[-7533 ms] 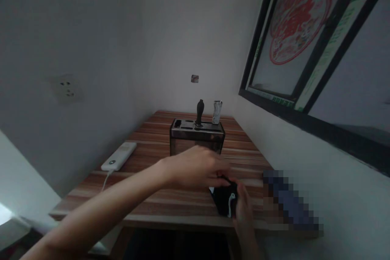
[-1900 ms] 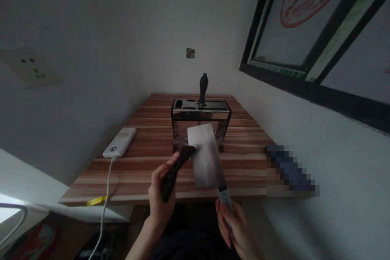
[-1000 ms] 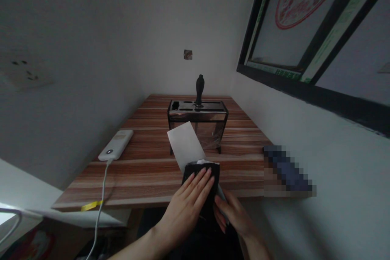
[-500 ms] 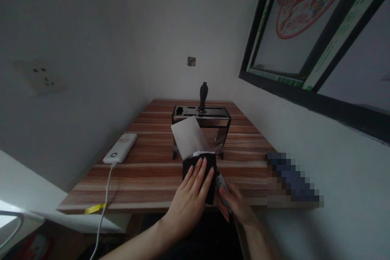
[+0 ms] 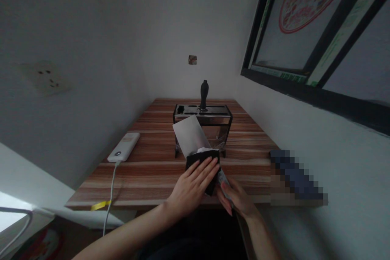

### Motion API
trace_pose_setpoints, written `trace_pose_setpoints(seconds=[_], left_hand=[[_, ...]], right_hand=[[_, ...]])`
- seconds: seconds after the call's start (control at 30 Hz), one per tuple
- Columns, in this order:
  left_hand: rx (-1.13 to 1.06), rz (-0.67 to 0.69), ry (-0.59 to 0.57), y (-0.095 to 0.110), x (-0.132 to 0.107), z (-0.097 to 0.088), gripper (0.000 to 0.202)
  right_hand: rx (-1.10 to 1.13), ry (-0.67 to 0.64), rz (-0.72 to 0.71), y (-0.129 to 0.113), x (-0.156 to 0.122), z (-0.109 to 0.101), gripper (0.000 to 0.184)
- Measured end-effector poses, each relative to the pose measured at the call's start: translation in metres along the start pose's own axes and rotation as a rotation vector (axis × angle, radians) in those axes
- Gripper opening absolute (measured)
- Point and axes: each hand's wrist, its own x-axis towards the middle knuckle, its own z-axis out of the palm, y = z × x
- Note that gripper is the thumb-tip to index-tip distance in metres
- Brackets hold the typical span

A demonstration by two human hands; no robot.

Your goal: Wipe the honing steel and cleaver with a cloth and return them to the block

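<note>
A cleaver with a broad, plain metal blade (image 5: 191,134) is held tilted in front of me, its tip end pointing away and to the left. My right hand (image 5: 239,199) is wrapped round its grey handle (image 5: 224,178). A black cloth (image 5: 195,157) covers the lower part of the blade, and something white and crumpled (image 5: 203,150) shows along its upper edge. Across that cloth lies my left hand (image 5: 195,180), four fingers stretched over the top and pressing it to the blade. The left thumb is hidden, seemingly underneath.
Just beyond the blade, a knife block (image 5: 213,110) stands with one black handle (image 5: 204,94) upright in it. A white power bank (image 5: 124,146) with a cable (image 5: 112,191) lies on the left of the wooden table (image 5: 152,142). A blurred dark item (image 5: 297,174) is at right.
My left hand and the black cloth have shifted slightly right and away from me over the blade, the fingers now angled more to the right. The right hand keeps its hold. My view moved a little.
</note>
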Motion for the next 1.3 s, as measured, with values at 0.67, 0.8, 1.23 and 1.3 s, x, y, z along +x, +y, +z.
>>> trace_pose_setpoints(seconds=[0.67, 0.8, 1.23, 1.3], left_hand=[[0.025, -0.125, -0.02, -0.031, 0.01, -0.018, 0.071], [0.016, -0.203, 0.014, -0.044, 0.016, -0.021, 0.075], [0.001, -0.396, 0.174, -0.072, 0.033, -0.025, 0.074], [0.014, -0.41, 0.189, -0.074, 0.033, -0.027, 0.073]], right_hand=[[-0.085, 0.002, 0.024, -0.003, 0.0, -0.001, 0.038], [-0.082, -0.013, 0.037, -0.001, 0.0, -0.002, 0.035], [-0.108, -0.014, 0.073, -0.007, -0.002, 0.001, 0.037], [-0.114, -0.016, 0.071, -0.006, -0.003, 0.001, 0.037]])
